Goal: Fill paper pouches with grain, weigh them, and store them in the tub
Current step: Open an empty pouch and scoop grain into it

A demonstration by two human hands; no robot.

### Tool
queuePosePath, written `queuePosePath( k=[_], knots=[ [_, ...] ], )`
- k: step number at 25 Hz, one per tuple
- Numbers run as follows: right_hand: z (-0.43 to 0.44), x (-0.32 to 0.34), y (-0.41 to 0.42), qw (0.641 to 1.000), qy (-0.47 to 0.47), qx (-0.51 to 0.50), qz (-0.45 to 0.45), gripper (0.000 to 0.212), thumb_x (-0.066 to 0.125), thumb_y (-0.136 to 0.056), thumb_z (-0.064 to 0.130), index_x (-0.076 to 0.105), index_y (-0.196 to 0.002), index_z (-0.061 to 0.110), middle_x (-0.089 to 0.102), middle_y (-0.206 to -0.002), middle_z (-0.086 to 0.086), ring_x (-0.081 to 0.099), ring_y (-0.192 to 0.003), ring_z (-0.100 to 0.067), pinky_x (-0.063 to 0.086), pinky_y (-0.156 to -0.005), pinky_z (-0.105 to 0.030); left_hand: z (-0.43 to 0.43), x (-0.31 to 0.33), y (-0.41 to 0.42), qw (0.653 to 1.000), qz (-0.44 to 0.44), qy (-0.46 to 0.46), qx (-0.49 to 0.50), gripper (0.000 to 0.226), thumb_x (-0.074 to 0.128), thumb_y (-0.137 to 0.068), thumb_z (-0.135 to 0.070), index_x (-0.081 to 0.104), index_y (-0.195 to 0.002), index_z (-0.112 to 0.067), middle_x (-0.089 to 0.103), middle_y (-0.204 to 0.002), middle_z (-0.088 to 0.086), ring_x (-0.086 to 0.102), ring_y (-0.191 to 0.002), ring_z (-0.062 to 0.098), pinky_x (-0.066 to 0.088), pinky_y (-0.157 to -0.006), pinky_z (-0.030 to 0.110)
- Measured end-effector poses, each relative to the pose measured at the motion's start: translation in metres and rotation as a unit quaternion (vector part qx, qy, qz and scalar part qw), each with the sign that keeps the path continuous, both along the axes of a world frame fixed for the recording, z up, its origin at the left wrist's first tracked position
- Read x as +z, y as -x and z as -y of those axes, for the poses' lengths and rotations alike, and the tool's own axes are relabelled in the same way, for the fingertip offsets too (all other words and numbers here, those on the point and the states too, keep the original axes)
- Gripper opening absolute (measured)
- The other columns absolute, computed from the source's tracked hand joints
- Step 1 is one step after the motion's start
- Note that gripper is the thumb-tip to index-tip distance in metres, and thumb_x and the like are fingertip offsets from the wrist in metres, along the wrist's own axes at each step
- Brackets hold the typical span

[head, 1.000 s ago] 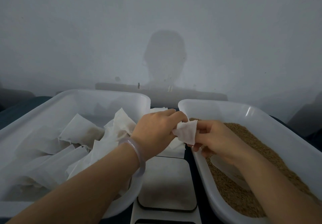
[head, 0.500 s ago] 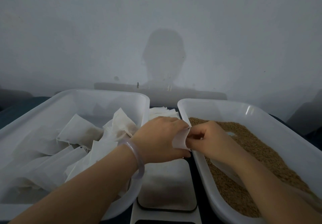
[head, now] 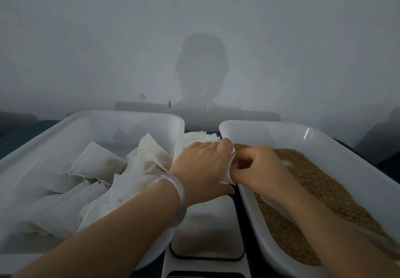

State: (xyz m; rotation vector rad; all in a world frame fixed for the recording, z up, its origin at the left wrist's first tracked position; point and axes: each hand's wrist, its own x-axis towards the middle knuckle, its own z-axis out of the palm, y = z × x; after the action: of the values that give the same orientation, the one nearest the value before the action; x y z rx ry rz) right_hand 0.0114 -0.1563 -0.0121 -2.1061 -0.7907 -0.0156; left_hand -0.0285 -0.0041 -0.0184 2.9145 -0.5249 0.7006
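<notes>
Head view: left hand (head: 201, 167) and right hand (head: 259, 169) now hide more pouch (head: 227, 176).

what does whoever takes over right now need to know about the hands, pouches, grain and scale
Hands: left hand and right hand both pinch one small paper pouch between them, over the left rim of the grain tub. The pouch looks flat and unfilled.
Things: the grain lies in that right tub. The scale sits between the tubs, below the hands. The empty pouches are stacked behind the hands.
Done: several filled pouches lie in the left tub.
Left: open and fill this pouch, weigh it, store it, then work through the stack.
</notes>
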Motion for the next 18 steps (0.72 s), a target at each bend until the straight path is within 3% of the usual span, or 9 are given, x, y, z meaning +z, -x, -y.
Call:
queuePosePath(
  k=[3, 6, 9, 11, 15, 18],
  knots=[
    [0.001, -0.001, -0.002, 1.0, -0.008, 0.012, 0.001, 0.007, 0.074, -0.071, 0.014, 0.074, -0.075, 0.021, 0.071, -0.069, 0.001, 0.066, -0.065, -0.016, 0.055, -0.058, -0.03, 0.001, -0.002, -0.001, 0.999, 0.037, -0.005, 0.029, 0.031, 0.051, -0.085, -0.037, 0.043, -0.108, -0.019, 0.062, -0.094, -0.004, 0.059, -0.079, 0.022, 0.028, -0.064, 0.028],
    [0.003, 0.001, -0.001, 0.998, -0.017, 0.054, -0.009, 0.012, 0.078, -0.069, 0.014, 0.074, -0.078, 0.021, 0.069, -0.067, 0.004, 0.059, -0.058, -0.002, 0.048, -0.054, -0.018, -0.001, -0.001, 0.001, 0.999, 0.003, 0.045, 0.02, 0.03, 0.056, -0.082, -0.041, 0.043, -0.1, -0.021, 0.058, -0.092, -0.006, 0.056, -0.077, 0.02, 0.028, -0.062, 0.026],
    [0.006, 0.006, 0.0, 0.996, -0.032, 0.081, -0.031, 0.015, 0.078, -0.07, 0.017, 0.075, -0.083, 0.024, 0.068, -0.07, -0.004, 0.058, -0.061, -0.008, 0.049, -0.059, -0.023, -0.001, 0.003, 0.003, 0.995, -0.02, 0.093, 0.006, 0.037, 0.061, -0.079, -0.04, 0.028, -0.091, -0.028, 0.043, -0.083, -0.011, 0.044, -0.07, 0.013, 0.028, -0.059, 0.024],
    [0.007, 0.01, 0.002, 0.995, -0.03, 0.079, -0.045, 0.017, 0.078, -0.071, 0.021, 0.075, -0.086, 0.028, 0.069, -0.072, 0.0, 0.059, -0.063, -0.008, 0.05, -0.06, -0.022, -0.002, 0.002, 0.003, 0.994, -0.03, 0.101, 0.007, 0.033, 0.058, -0.082, -0.036, 0.027, -0.091, -0.03, 0.039, -0.082, -0.013, 0.042, -0.07, 0.01, 0.025, -0.055, 0.02],
    [0.018, 0.021, 0.0, 0.998, 0.05, 0.047, 0.008, 0.015, 0.075, -0.072, 0.038, 0.072, -0.086, 0.04, 0.069, -0.078, 0.017, 0.06, -0.067, 0.005, 0.046, -0.059, -0.012, -0.007, -0.002, -0.001, 0.993, -0.032, 0.116, 0.016, 0.019, 0.054, -0.086, -0.036, 0.038, -0.089, -0.027, 0.049, -0.083, -0.011, 0.054, -0.077, 0.016, 0.035, -0.061, 0.024],
    [0.065, 0.036, -0.02, 0.987, 0.157, -0.04, 0.008, 0.016, 0.069, -0.074, 0.051, 0.064, -0.088, 0.047, 0.066, -0.089, 0.026, 0.061, -0.086, 0.009, 0.048, -0.07, -0.011, -0.013, -0.002, -0.001, 0.982, -0.024, 0.184, 0.02, 0.035, 0.066, -0.076, -0.044, 0.035, -0.077, -0.028, 0.048, -0.074, -0.015, 0.055, -0.073, 0.005, 0.032, -0.057, 0.017]
  ],
)
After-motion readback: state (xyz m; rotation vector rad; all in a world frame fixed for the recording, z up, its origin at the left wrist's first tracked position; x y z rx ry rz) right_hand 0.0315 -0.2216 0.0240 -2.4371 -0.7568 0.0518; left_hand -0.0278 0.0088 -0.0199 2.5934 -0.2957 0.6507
